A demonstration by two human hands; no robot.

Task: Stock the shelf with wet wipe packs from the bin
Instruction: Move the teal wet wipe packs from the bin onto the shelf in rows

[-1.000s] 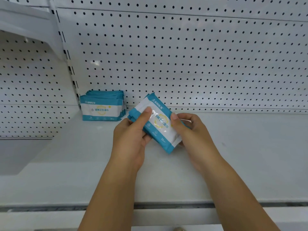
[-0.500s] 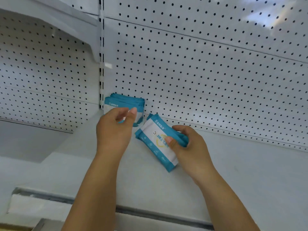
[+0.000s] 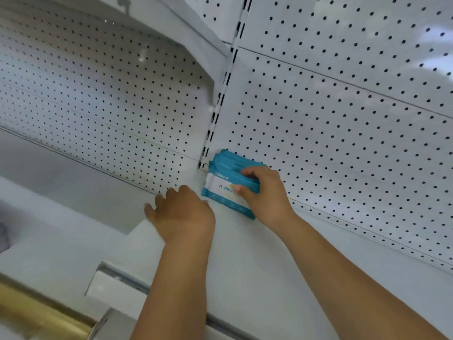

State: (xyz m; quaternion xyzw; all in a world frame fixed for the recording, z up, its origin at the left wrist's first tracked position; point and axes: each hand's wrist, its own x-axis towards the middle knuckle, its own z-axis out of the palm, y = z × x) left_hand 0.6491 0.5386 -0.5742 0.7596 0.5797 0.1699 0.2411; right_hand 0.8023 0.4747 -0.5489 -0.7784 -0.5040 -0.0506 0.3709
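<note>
A stack of blue-and-white wet wipe packs [image 3: 221,182] stands upright on the white shelf [image 3: 245,253], against the pegboard back next to the slotted upright. My right hand [image 3: 263,192] grips the packs at the front of this stack, thumb on the printed face, fingers over the top edge. To the left of the stack my left hand [image 3: 181,212] hovers with fingers spread and holds nothing. The bin is not in view.
White pegboard panels [image 3: 343,119] back the shelf. A slotted upright [image 3: 215,114] divides two bays. A higher shelf [image 3: 171,28] juts out at the upper left. A brass-coloured bar [image 3: 36,312] lies at the lower left, below the shelf's front edge.
My right hand carried its packs back and left, up against the stack by the upright. My left hand let go earlier and now hovers beside the stack. The view swung right.
</note>
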